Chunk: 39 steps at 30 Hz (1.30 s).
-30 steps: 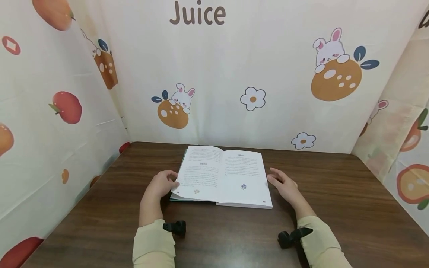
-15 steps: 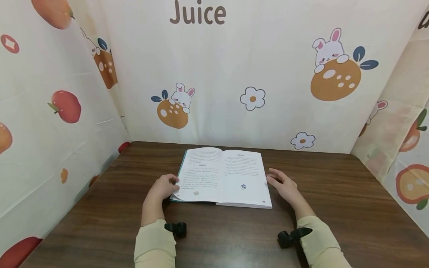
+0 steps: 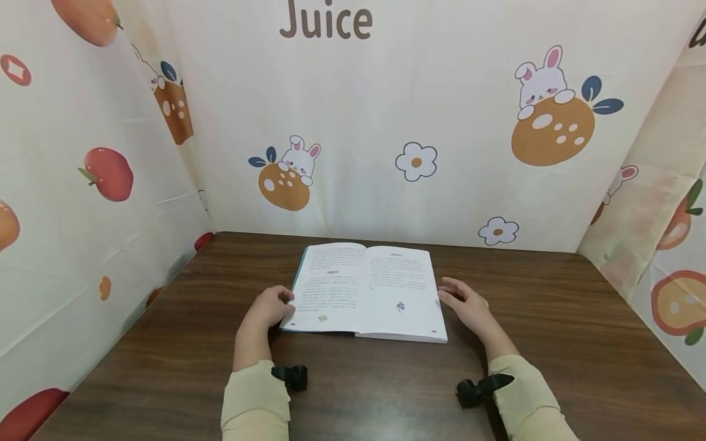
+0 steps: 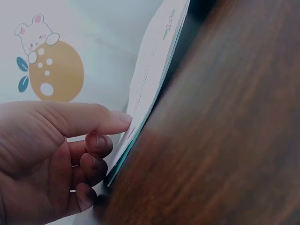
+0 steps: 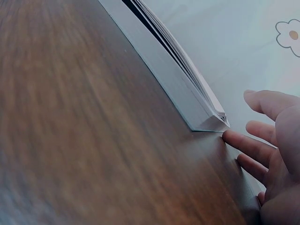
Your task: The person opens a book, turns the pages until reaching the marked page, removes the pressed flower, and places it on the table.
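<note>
Head view: an open book point(image 3: 364, 293) lies on the table point(image 3: 375, 386) between the left hand point(image 3: 270, 307) and the right hand point(image 3: 469, 307). The left thumb point(image 4: 101, 118) touches the left page point(image 3: 330, 293) at the book's edge, the other fingers point(image 4: 94, 168) loosely bent; just beside the book's right edge, the right hand has relaxed, parted fingers point(image 5: 251, 146).

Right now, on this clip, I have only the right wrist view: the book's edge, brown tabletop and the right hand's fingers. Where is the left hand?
Observer: The left hand is at the left side of the book; the left wrist view shows its thumb over the page's edge.
Reviewer: And from my side view I can't read the upper face. What is on it?
Observer: The head view shows the book lying open with two printed pages facing up.
</note>
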Available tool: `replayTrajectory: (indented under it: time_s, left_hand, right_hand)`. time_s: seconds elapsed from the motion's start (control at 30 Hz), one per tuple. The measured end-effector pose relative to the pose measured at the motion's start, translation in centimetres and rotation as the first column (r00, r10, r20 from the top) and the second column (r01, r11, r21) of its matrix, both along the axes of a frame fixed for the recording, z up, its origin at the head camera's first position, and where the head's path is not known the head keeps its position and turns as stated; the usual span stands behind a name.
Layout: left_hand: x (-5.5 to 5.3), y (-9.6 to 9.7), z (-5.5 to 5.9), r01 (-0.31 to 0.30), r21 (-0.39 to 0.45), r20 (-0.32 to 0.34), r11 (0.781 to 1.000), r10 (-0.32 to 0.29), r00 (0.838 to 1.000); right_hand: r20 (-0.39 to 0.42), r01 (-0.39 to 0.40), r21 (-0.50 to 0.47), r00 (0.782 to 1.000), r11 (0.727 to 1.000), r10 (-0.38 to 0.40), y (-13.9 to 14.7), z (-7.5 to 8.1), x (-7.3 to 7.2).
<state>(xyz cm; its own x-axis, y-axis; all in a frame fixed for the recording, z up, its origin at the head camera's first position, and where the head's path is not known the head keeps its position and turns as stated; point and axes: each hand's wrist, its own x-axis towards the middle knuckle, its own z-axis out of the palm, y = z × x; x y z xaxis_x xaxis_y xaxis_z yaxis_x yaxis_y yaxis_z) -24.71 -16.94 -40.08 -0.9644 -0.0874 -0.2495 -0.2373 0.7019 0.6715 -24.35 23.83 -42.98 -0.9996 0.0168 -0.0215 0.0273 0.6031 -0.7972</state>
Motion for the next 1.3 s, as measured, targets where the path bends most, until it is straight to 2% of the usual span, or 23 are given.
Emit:
replayTrajectory:
  time_s: [0.53, 0.67, 0.9, 1.03, 1.13, 1.2, 1.3]
  left_hand:
    - [0.2, 0.2, 0.3, 0.015, -0.057, -0.004, 0.998, -0.015, 1.000]
    - [0.1, 0.4, 0.6, 0.014, -0.060, -0.027, 0.998, -0.015, 1.000]
    - [-0.1, 1.3, 1.4, 0.057, -0.080, -0.070, 0.995, -0.062, 0.996]
    - [-0.2, 1.7, 1.6, 0.057, -0.069, -0.099, 0.996, -0.064, 0.993]
    - [-0.2, 2.0, 1.8, 0.055, -0.047, -0.134, 0.997, -0.061, 0.989]
    - [-0.2, 2.2, 1.9, 0.055, -0.035, -0.159, 0.998, -0.060, 0.985]
    - [-0.2, 2.5, 2.1, 0.063, -0.029, -0.196, 0.998, -0.067, 0.978]
  right_hand:
    - [0.005, -0.003, 0.006, 1.000, 1.000, 0.003, 0.0, 0.0, 0.0]
    - [0.002, -0.020, 0.006, 1.000, 1.000, 0.020, 0.1, 0.0, 0.0]
    - [0.025, -0.056, -0.005, 0.998, 0.998, 0.056, 0.4, 0.1, 0.1]
    - [0.058, -0.097, 0.017, 0.994, 0.995, 0.096, 0.5, 0.5, 0.2]
    - [0.058, -0.169, 0.064, 0.985, 0.984, 0.165, 0.6, 0.8, 0.4]
    - [0.049, -0.229, 0.099, 0.973, 0.968, 0.225, 0.6, 1.1, 0.5]
    - [0.038, -0.333, 0.154, 0.943, 0.930, 0.331, 0.8, 1.4, 0.7]
